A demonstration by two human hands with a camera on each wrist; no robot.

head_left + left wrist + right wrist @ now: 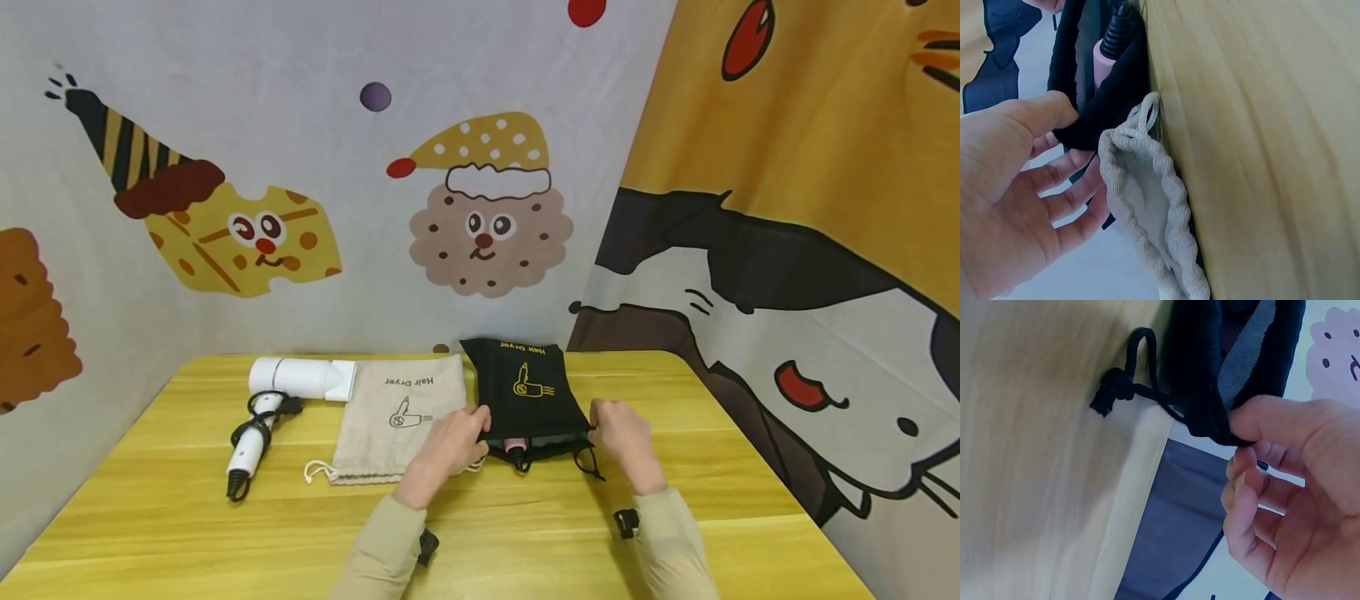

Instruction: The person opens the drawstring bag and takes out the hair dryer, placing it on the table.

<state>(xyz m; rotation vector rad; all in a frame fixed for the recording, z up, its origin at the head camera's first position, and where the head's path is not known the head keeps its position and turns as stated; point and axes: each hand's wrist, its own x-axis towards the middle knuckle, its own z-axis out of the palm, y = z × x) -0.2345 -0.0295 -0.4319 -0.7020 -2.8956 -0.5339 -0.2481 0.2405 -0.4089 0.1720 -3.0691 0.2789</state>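
A black drawstring bag [530,412] printed "Hair Dryer" lies on the table, its mouth facing me and gaping. My left hand [452,440] pinches the left corner of its rim between thumb and fingers. At the opposite corner my right hand [622,435] pinches the rim too, beside a knotted black drawstring [1116,384]. Inside the mouth shows a pink handle [1103,62] ending in a ribbed black cord guard [1116,36]; the rest of that item is hidden in the bag. A beige drawstring bag [375,442] lies just left, its corrugated mouth near my left fingers.
Left of the beige bag lies a white hair dryer [300,379], its black cord [255,427] wound round the handle. The wooden table [187,550] ends at a printed curtain [300,100] behind.
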